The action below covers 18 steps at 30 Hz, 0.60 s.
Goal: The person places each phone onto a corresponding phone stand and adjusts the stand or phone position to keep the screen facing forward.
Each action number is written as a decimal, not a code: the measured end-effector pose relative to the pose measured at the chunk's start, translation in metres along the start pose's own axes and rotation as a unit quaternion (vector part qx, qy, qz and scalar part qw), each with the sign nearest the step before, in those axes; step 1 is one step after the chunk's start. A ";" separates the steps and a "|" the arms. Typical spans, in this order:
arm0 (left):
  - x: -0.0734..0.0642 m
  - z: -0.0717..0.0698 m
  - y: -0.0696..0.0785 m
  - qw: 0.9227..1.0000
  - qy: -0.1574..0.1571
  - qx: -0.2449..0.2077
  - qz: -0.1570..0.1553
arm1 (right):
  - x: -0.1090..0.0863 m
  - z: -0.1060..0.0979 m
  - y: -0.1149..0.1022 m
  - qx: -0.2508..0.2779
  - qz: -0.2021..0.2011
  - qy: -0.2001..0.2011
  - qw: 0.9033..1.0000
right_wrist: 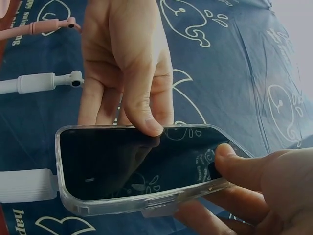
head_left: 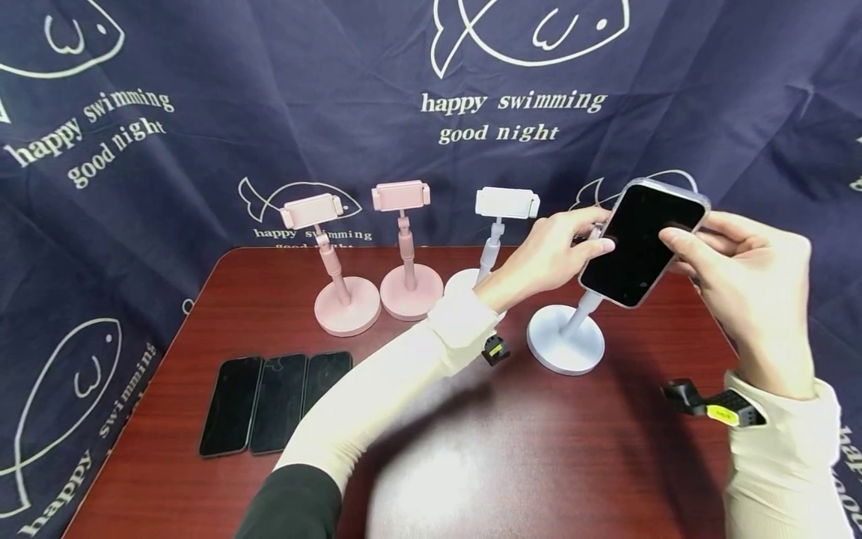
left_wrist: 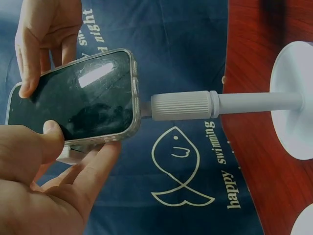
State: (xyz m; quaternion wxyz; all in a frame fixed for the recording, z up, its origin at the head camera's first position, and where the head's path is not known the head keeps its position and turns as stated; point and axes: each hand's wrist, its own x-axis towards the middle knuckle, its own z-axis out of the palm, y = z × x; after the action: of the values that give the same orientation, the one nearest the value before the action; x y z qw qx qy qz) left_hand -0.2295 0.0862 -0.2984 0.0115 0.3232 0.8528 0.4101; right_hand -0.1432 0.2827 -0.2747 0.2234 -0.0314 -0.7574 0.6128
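A smartphone point(head_left: 633, 251) in a clear case, black screen towards me, is held tilted at the top of a white phone stand point(head_left: 567, 340). My left hand point(head_left: 555, 247) grips its left edge, thumb on the front and fingers behind. On the opposite edge my right hand point(head_left: 754, 262) pinches the phone, its thumb pressed on the screen. Part of the stand's white clamp point(left_wrist: 72, 154) peeks out beside the phone near my left fingers in the left wrist view. Most of that clamp is hidden behind the phone point(right_wrist: 122, 166).
Left of my hands stand two pink phone stands point(head_left: 346, 305) point(head_left: 411, 292) and another white stand point(head_left: 506, 203), partly behind my left forearm. Three dark phones point(head_left: 231, 404) lie side by side at the table's left. A dark blue printed curtain point(head_left: 337, 90) hangs behind the table.
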 end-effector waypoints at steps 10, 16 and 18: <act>0.007 0.005 -0.005 1.000 0.002 -0.004 -0.011 | 0.002 -0.002 0.008 0.102 0.015 -0.020 0.994; 0.010 0.006 -0.004 1.000 -0.004 0.007 -0.013 | 0.002 -0.004 0.010 0.100 0.014 -0.023 0.995; 0.010 0.006 -0.003 1.000 -0.003 0.011 -0.018 | 0.003 -0.002 0.010 0.070 0.010 -0.022 0.997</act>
State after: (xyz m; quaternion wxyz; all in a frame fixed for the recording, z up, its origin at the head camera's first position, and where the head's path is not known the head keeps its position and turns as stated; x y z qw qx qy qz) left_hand -0.2377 0.0945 -0.3018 0.0181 0.3093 0.8628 0.3994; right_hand -0.1473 0.2884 -0.2824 0.2022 -0.0100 -0.7167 0.6674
